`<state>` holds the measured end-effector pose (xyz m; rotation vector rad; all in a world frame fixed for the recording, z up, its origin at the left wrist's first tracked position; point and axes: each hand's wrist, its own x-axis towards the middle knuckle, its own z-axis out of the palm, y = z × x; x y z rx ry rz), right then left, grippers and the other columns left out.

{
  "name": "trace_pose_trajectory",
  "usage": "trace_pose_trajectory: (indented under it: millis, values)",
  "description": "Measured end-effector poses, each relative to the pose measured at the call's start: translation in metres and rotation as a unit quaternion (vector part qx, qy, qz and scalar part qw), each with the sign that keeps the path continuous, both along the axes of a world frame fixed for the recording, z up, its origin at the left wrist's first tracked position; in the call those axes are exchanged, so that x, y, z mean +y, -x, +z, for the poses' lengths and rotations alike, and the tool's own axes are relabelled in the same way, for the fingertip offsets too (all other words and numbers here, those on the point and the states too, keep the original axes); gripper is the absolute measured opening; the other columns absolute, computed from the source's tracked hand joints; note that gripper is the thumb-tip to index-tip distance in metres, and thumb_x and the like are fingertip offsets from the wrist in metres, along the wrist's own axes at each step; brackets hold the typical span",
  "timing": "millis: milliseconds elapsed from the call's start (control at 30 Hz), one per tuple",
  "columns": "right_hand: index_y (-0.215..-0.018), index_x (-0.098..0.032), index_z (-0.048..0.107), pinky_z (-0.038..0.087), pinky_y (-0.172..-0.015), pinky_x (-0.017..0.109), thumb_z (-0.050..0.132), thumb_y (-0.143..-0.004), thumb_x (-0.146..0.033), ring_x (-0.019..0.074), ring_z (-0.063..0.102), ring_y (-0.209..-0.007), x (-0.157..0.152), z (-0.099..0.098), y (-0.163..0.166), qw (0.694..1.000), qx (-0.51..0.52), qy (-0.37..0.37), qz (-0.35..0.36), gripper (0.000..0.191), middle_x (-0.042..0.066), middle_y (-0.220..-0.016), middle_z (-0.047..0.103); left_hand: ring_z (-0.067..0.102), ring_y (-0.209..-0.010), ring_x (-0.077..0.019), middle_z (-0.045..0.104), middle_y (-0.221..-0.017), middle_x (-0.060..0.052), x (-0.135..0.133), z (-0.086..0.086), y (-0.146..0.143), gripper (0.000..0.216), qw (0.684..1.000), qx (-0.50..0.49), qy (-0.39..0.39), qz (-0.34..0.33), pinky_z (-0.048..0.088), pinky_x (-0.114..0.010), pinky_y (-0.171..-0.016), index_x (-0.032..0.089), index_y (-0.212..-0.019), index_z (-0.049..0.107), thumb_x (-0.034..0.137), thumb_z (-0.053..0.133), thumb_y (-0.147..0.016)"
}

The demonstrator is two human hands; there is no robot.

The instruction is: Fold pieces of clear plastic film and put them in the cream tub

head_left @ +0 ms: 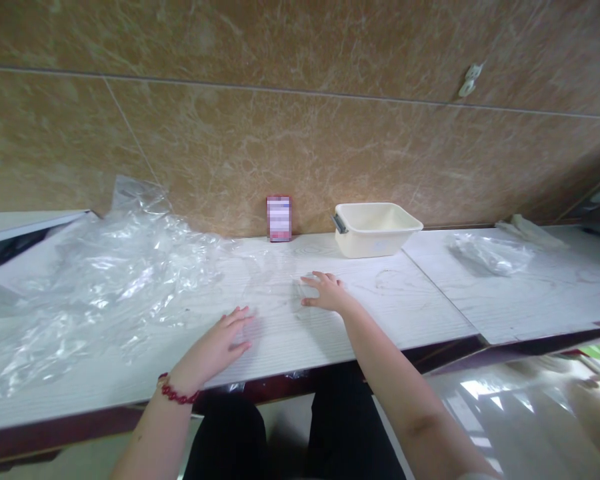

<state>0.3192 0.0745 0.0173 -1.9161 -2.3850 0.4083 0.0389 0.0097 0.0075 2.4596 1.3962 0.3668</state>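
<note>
The white worktable (430, 313) carried a heap of clear plastic film (105, 267) at your left — a cream basin (375, 229) stood by the wall. Your left hand (220, 347) lay flat, fingers spread, beside the film; your right hand (325, 292) pressed a clear sheet (280, 293) — fingers together.

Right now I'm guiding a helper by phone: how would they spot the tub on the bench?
Follow the brown marble wall down to the white worktop. Against the wall, beyond the right hand, stands a cream rectangular plastic basin. It alone is an open container with a grey handle; a small box stands left of it.
</note>
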Motion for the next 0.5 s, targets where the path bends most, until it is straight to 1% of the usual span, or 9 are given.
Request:
trace_pose_trajectory:
  millis: [67,133,233,300,400,500]
  values:
    - [-0.124,-0.038,0.028,0.024,-0.085,0.048,0.045,-0.062,-0.066,0.0296,0.020,-0.117,-0.006,0.003,-0.004,1.000,0.019,0.000,-0.005,0.070,0.004,-0.132,0.024,0.036,-0.116,-0.0180,0.043,-0.125,-0.003,-0.008,-0.007,0.006,0.041,1.000,-0.012,0.002,-0.002,0.029,-0.035,-0.096,0.026,-0.113,0.048,0.039,0.044,-0.075]
    - [-0.123,-0.036,0.031,0.025,-0.086,0.046,0.045,-0.065,-0.062,0.0281,0.023,-0.116,-0.015,0.004,-0.009,0.999,0.041,-0.015,-0.005,0.065,0.005,-0.130,0.029,0.040,-0.112,-0.0175,0.047,-0.121,-0.003,-0.010,-0.012,0.005,0.037,1.000,-0.019,-0.012,0.009,0.031,-0.034,-0.096,0.025,-0.108,0.052,0.040,0.043,-0.076]
    - [-0.119,-0.034,0.039,0.026,-0.087,0.043,0.047,-0.069,-0.055,0.0256,0.028,-0.113,-0.032,0.001,-0.015,0.997,0.065,-0.044,-0.008,0.055,0.004,-0.126,0.034,0.046,-0.104,-0.0176,0.054,-0.111,-0.003,-0.006,-0.015,-0.001,0.028,0.998,-0.021,-0.046,0.035,0.034,-0.034,-0.092,0.024,-0.090,0.061,0.039,0.041,-0.077]
    - [-0.116,-0.033,0.042,0.026,-0.087,0.042,0.048,-0.070,-0.051,0.0241,0.029,-0.113,-0.044,-0.003,-0.016,0.996,0.075,-0.055,-0.007,0.050,0.004,-0.125,0.036,0.049,-0.099,-0.0177,0.056,-0.105,-0.003,-0.003,-0.015,-0.005,0.025,0.997,-0.020,-0.061,0.048,0.036,-0.034,-0.089,0.023,-0.080,0.062,0.036,0.041,-0.077]
    - [-0.116,-0.032,0.042,0.025,-0.088,0.042,0.050,-0.070,-0.050,0.0227,0.028,-0.114,-0.059,-0.005,-0.015,0.993,0.093,-0.067,0.009,0.050,0.005,-0.124,0.037,0.050,-0.093,-0.0178,0.058,-0.098,-0.003,-0.001,-0.014,-0.010,0.022,0.996,-0.019,-0.069,0.057,0.038,-0.035,-0.086,0.022,-0.080,0.060,0.031,0.040,-0.078]
    - [-0.118,-0.032,0.039,0.025,-0.089,0.043,0.052,-0.067,-0.050,0.0229,0.026,-0.116,-0.071,-0.003,-0.011,0.991,0.109,-0.072,0.028,0.055,0.005,-0.125,0.035,0.052,-0.090,-0.0177,0.059,-0.091,-0.004,-0.003,-0.012,-0.013,0.022,0.996,-0.033,-0.067,0.052,0.039,-0.034,-0.084,0.020,-0.081,0.057,0.028,0.037,-0.079]
